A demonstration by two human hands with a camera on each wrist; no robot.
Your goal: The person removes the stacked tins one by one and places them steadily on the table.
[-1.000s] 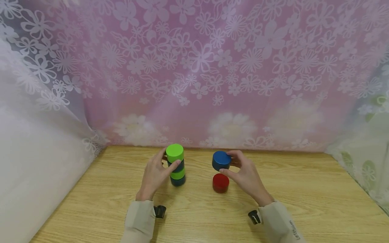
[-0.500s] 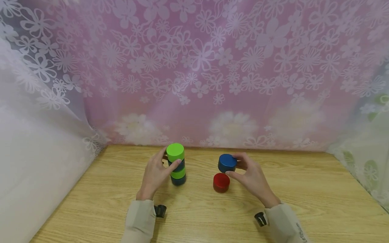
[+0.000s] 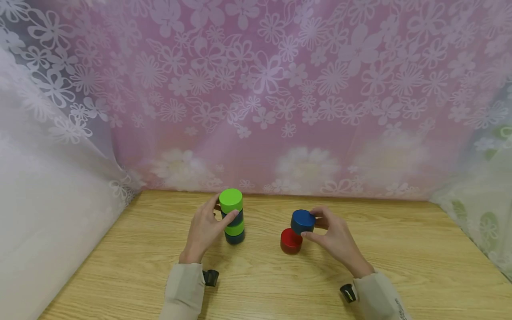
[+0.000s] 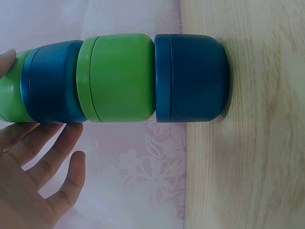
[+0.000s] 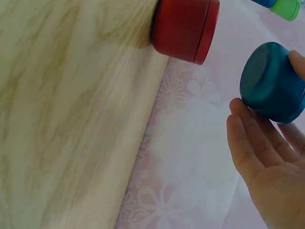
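A tower of several small round lidded tins, green and blue by turns, stands upright on the table; its top green tin [image 3: 230, 199] and bottom blue tin [image 4: 195, 78] show clearly. My left hand [image 3: 203, 231] grips its upper part, thumb on the near side and fingers behind. To the right, my right hand [image 3: 338, 242] pinches a separate blue tin [image 3: 302, 220] between thumb and fingers, held in the air. A red lidded tin [image 3: 290, 244] sits on the table just below and left of it. The right wrist view shows a gap between the blue tin and the red tin.
The wooden table [image 3: 256, 284] reaches back to a pink flowered cloth [image 3: 256, 151] hanging behind it. Pale cloth [image 3: 52, 213] hangs along the left side, with more on the right. Dark wrist cameras poke out from both sleeves.
My right hand has carried the blue tin rightward and lower, from above the red tin to its upper right. My left hand and the tower have stayed put.
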